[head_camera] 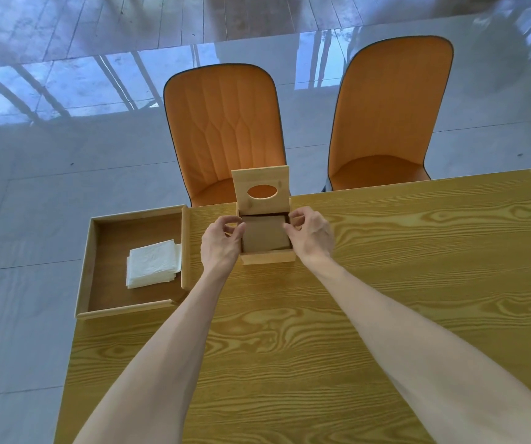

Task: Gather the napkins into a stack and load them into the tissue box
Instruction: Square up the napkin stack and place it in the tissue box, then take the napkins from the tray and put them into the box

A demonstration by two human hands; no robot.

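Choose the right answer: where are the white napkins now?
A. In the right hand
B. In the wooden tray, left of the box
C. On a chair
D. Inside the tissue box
B: the napkins lie stacked in the tray, while both hands are at the open box.

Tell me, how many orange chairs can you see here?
2. One orange chair stands behind the open tissue box; the other is to its right, at the table's far edge. More may be outside the view.
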